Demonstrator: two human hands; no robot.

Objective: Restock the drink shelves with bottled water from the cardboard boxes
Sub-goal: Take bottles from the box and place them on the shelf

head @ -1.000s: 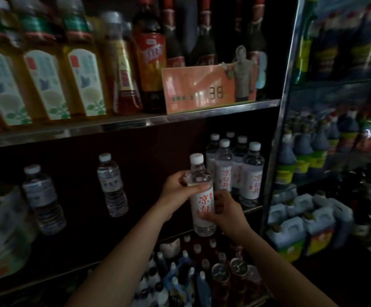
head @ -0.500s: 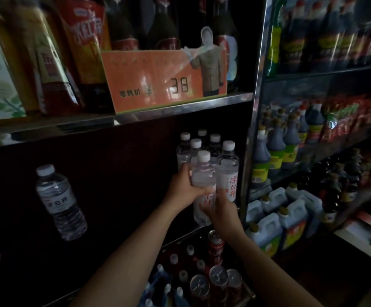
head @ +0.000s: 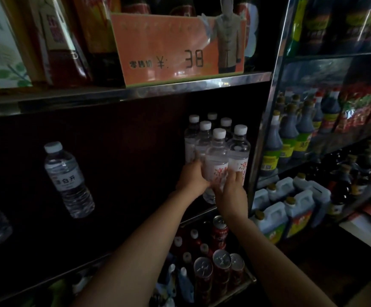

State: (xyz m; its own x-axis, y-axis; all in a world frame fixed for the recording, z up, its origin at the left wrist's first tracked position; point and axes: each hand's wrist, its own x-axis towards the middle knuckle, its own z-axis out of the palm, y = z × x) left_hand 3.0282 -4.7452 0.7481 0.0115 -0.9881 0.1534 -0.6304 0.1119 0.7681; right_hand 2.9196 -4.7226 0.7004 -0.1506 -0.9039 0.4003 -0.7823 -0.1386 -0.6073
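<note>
A clear water bottle (head: 216, 160) with a white cap and red characters on its label stands upright at the front of a cluster of like bottles (head: 237, 149) on the right end of the dark middle shelf. My left hand (head: 191, 178) grips its left side. My right hand (head: 232, 191) holds its lower right side, fingers against the label. Whether its base touches the shelf is hidden by my hands. Another water bottle (head: 68, 180) with a different label stands alone further left on the same shelf.
An orange price card (head: 175, 45) marked 38 leans on the upper shelf's metal edge (head: 136, 91) among tall bottles. Cans and small bottles (head: 213, 258) fill the shelf below. To the right, a second rack holds dark sauce bottles (head: 290, 129) and white jugs (head: 290, 209).
Both hands have carried the bottle up and back from in front of the shelf into the cluster at the right end. My view has moved closer and to the right.
</note>
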